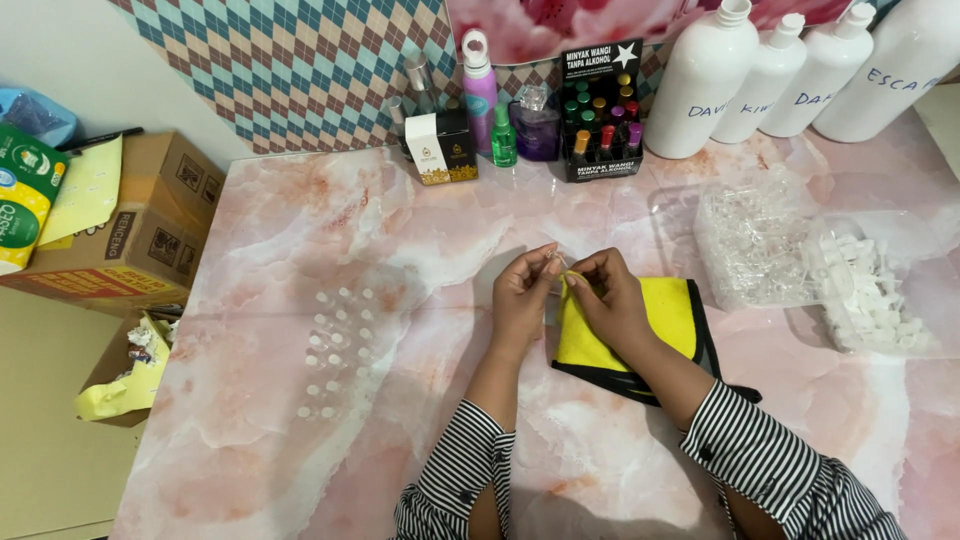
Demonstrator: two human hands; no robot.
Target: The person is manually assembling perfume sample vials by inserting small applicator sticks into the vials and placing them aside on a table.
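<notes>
My left hand (523,295) and my right hand (608,296) meet over the middle of a pink marble table (400,230). Their fingertips pinch a tiny clear vial (557,266) between them. Beneath my right hand lies a yellow cloth with a black edge (672,312). To the left stand rows of small clear vials with white caps (335,350), upright on the table. Both sleeves are black and white striped.
Clear bags of small clear parts (752,245) and white caps (870,295) lie at right. White bottles (705,80), a black display of small coloured bottles (600,125), a pink bottle (480,85) and a black-and-white box (441,147) line the back. Cardboard boxes (140,230) stand left of the table.
</notes>
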